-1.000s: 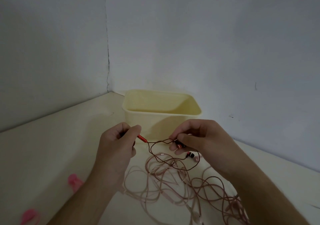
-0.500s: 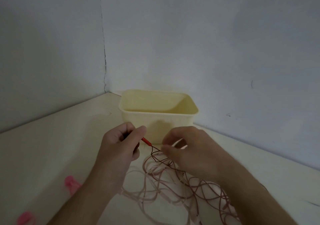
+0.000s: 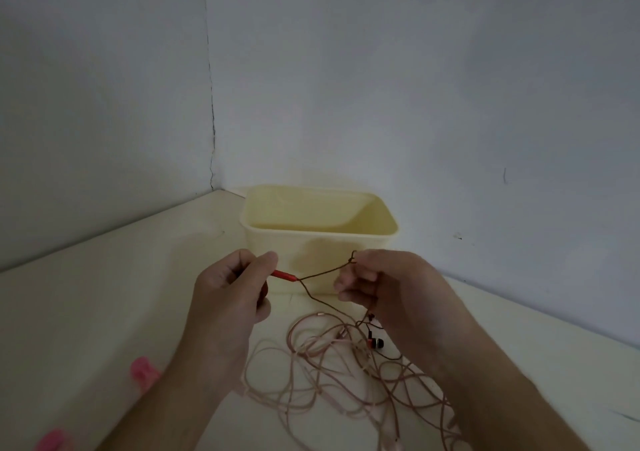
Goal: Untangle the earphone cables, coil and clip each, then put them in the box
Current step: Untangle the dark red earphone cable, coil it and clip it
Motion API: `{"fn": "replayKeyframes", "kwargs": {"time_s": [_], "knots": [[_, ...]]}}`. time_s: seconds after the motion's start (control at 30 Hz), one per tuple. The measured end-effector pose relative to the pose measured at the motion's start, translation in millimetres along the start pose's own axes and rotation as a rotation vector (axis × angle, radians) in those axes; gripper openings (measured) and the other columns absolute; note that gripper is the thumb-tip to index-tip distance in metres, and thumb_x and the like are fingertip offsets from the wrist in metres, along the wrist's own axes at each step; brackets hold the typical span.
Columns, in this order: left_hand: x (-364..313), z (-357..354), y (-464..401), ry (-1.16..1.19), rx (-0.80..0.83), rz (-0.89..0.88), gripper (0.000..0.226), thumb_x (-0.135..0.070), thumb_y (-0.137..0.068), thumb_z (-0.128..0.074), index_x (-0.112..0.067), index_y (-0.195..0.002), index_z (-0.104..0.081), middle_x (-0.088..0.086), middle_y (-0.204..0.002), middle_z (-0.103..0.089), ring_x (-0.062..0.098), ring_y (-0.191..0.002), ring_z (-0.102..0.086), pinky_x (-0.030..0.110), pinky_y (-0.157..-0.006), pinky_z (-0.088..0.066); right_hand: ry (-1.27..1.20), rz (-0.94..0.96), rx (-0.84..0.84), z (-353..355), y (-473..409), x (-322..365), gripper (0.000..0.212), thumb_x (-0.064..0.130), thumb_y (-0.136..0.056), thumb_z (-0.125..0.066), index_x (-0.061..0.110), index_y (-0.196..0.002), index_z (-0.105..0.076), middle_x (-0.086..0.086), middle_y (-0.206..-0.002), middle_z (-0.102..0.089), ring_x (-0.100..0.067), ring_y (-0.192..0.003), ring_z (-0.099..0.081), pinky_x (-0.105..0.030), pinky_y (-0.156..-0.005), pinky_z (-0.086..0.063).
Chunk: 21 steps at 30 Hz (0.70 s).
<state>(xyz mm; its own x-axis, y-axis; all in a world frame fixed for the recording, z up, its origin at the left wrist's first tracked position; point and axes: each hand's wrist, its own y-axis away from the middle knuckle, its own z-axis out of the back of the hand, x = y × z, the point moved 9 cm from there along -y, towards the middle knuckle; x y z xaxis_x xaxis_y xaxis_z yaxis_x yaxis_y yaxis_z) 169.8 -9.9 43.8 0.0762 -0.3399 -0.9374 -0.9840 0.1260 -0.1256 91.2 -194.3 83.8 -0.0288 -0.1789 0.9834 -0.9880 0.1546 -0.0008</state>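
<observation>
The dark red earphone cable [image 3: 323, 272] stretches taut in front of the cream box [image 3: 320, 232], its red plug [image 3: 284, 275] pinched by the left hand [image 3: 230, 294] and a small knot held by the curled fingers of the right hand [image 3: 391, 287]. The rest trails into the pink cable tangle [image 3: 332, 371] on the surface [image 3: 104, 294]. To work well, the person should slacken the line and tease the knot apart rather than pull. Both forearms reach forward, hands level, raised above the heap.

left hand [image 3: 227, 289] is pinching, thumb over curled fingers | right hand [image 3: 391, 286] is gripping, fingers curled | both forearms are reaching forward
</observation>
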Motion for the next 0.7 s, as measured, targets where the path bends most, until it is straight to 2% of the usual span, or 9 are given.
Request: {"fn": "replayKeyframes", "kwargs": {"time_s": [0.03,0.1,0.13,0.2,0.37,0.47,0.57,0.63,0.7], "knots": [[0.7,1.7,-0.5,-0.001,-0.012,0.005,0.048,-0.013,-0.096,-0.069,-0.015,-0.058,-0.039,0.000,-0.059,-0.025,0.018,-0.058,-0.020,0.026,-0.046,-0.024,-0.042,-0.015,-0.024,5.1,-0.4,-0.1,0.031,0.016,-0.086,-0.062,0.016,-0.066,-0.039,-0.011,-0.067,-0.046,-0.026,-0.067,-0.051,-0.039,-0.071,-0.046],[2.5,5.0,-1.5,0.000,-0.037,0.015,0.049,-0.014,-0.096,-0.069,-0.015,-0.058,-0.039,0.001,-0.059,-0.025,0.019,-0.060,-0.020,0.026,-0.047,-0.025,-0.026,-0.031,-0.088,17.1,-0.7,2.6,0.041,0.014,-0.092,-0.060,0.019,-0.071,-0.025,-0.004,-0.067,-0.021,-0.022,-0.060,-0.026,-0.036,-0.057,-0.025],[3.2,6.4,-1.9,0.004,-0.049,0.017,0.048,-0.013,-0.096,-0.069,-0.015,-0.058,-0.039,0.001,-0.060,-0.026,0.020,-0.062,-0.019,0.026,-0.047,-0.026,0.014,-0.025,-0.123,24.0,-0.7,6.0,0.044,0.013,-0.093,-0.059,0.019,-0.072,-0.021,-0.002,-0.067,-0.015,-0.021,-0.060,-0.017,-0.035,-0.055,-0.016],[4.0,9.3,-2.9,0.017,-0.071,0.021,0.047,-0.013,-0.096,-0.070,-0.015,-0.059,-0.040,0.002,-0.061,-0.027,0.025,-0.067,-0.018,0.026,-0.047,-0.026,0.083,0.003,-0.197,38.5,-0.1,14.1,0.048,0.011,-0.096,-0.057,0.021,-0.072,-0.017,-0.001,-0.066,-0.011,-0.020,-0.058,-0.010,-0.035,-0.053,-0.009],[4.6,9.3,-3.0,0.032,-0.078,0.032,0.047,-0.014,-0.096,-0.070,-0.015,-0.058,-0.042,0.002,-0.060,-0.028,0.018,-0.061,-0.024,0.024,-0.045,-0.027,0.289,0.058,-0.372,71.6,4.8,29.7,0.055,0.013,-0.099,-0.062,0.023,-0.057,-0.028,-0.002,-0.058,-0.020,-0.020,-0.056,-0.015,-0.029,-0.049,-0.017],[3.6,7.0,-2.2,0.045,-0.065,0.033,0.047,-0.014,-0.096,-0.070,-0.015,-0.058,-0.042,0.002,-0.060,-0.027,0.018,-0.063,-0.023,0.023,-0.045,-0.027,0.622,0.073,-0.482,80.6,9.7,41.3,0.052,0.025,-0.098,-0.067,0.008,-0.062,-0.034,-0.009,-0.064,-0.026,-0.023,-0.059,-0.019,-0.030,-0.054,-0.021],[1.3,5.0,-1.0,0.073,-0.051,0.027,0.048,-0.014,-0.096,-0.069,-0.015,-0.058,-0.041,0.001,-0.060,-0.026,0.026,-0.070,-0.017,0.023,-0.045,-0.026,0.947,0.024,-0.471,85.4,7.4,42.5,0.052,0.035,-0.099,-0.066,0.006,-0.062,-0.043,-0.005,-0.055,-0.032,-0.016,-0.043,-0.025,-0.025,-0.050,-0.028],[-0.6,2.5,-0.1,0.081,-0.031,0.011,0.048,-0.013,-0.097,-0.069,-0.014,-0.059,-0.040,0.001,-0.059,-0.025,0.028,-0.072,-0.015,0.024,-0.046,-0.024,1.180,-0.061,-0.446,88.4,4.8,34.3,0.053,0.040,-0.101,-0.063,-0.002,-0.069,-0.058,-0.001,-0.052,-0.045,-0.015,-0.042,-0.037,-0.025,-0.050,-0.037],[-1.5,-1.3,1.0,0.068,0.002,-0.006,0.046,-0.013,-0.097,-0.068,-0.010,-0.062,-0.039,0.001,-0.059,-0.024,0.025,-0.067,-0.015,0.027,-0.048,-0.021,1.347,-0.033,-0.376,73.6,3.1,30.0,0.035,0.034,-0.103,-0.059,0.009,-0.083,-0.073,0.007,-0.063,-0.065,-0.010,-0.050,-0.057,-0.024,-0.055,-0.047]]}}
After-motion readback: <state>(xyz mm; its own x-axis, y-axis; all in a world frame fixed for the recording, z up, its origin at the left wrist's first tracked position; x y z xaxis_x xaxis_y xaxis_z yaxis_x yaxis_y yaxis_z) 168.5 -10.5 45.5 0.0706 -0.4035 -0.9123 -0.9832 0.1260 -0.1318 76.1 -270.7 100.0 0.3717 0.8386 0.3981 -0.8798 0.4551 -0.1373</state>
